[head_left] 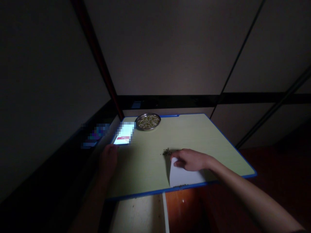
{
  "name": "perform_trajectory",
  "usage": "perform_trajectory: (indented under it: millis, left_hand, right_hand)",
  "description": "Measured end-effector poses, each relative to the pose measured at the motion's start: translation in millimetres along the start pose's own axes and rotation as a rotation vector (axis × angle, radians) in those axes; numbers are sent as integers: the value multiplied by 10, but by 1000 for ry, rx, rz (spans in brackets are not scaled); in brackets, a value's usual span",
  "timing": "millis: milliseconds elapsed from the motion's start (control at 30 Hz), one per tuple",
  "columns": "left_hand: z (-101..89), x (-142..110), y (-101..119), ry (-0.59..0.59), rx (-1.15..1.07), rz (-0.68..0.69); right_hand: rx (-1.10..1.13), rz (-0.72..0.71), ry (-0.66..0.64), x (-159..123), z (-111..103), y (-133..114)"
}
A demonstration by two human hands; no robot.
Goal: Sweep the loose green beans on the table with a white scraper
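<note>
My right hand [190,159] is closed on a white sheet of paper or card [183,176], bent up from the tabletop near the front edge. A small heap of dark bits, like seeds or husks, [167,151] lies just beyond its fingertips. More such bits [181,185] line the sheet's lower edge. On the left, my left hand [109,158] is at the near corner of a lit phone or tablet [125,133]. Shadow covers its fingers, so I cannot tell if they grip the device.
A round metal dish [148,129] of greenish and pale bits stands at the back left of the blue-edged yellow-green table [194,129]. Below the front edge are an orange, bucket-like container [183,207] and a cream surface [141,213]. Panelled walls [165,58] rise behind.
</note>
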State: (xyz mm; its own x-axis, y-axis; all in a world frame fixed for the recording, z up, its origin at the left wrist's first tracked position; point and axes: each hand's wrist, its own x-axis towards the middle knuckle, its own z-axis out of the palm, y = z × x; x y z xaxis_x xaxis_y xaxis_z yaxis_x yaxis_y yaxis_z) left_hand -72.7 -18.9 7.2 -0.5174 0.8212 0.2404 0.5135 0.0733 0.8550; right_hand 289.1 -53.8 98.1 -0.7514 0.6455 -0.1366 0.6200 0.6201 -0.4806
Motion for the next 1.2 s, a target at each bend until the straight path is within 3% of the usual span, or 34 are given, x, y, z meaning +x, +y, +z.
perform_trajectory:
  millis: [267,400,600,733,967,1200]
  left_hand:
    - [10,4,-23,-30,-63,-24]
    - [14,5,-4,-18,-50,-54]
    - [5,-6,7,-24,-35,-22]
    - [0,4,-15,-39,-36,-36]
    - [-15,-2,27,-44,-37,-34]
    - [-10,-5,32,-31,-35,-28]
  right_hand:
    - [-157,10,56,-188,-8,-200]
    - [-136,31,97,-302,-72,-180]
    - [1,217,364,-577,-318,192]
    - [66,336,488,-705,-360,469]
    - [252,504,655,-629,-156,859]
    - [313,566,753,-559,61,1092]
